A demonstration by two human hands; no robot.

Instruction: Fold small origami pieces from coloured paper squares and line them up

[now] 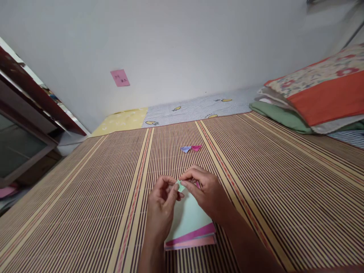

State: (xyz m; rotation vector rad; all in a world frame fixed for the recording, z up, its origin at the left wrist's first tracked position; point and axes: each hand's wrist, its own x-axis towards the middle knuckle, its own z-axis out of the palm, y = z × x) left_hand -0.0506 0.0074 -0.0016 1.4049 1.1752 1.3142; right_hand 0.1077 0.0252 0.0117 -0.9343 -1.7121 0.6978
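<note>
Between the fingertips of both hands is a small folded piece of light green paper (181,186). My left hand (164,197) pinches its left side with thumb and fingers. From the right, my right hand (205,189) pinches its upper edge. Just below the hands lies a stack of coloured paper (192,218), pale green on top, with magenta and pink sheets showing at the near edge. Farther off on the mat sit two small folded paper pieces side by side, a light blue one (186,149) and a magenta one (196,148).
A striped bamboo mat (85,197) spreads under everything. Folded bedding (327,102) is piled at the right. A pink note (120,77) sticks to the white wall (184,45) behind. Yellow cloth (122,120) and blue checked cloth (193,108) show beyond the mat.
</note>
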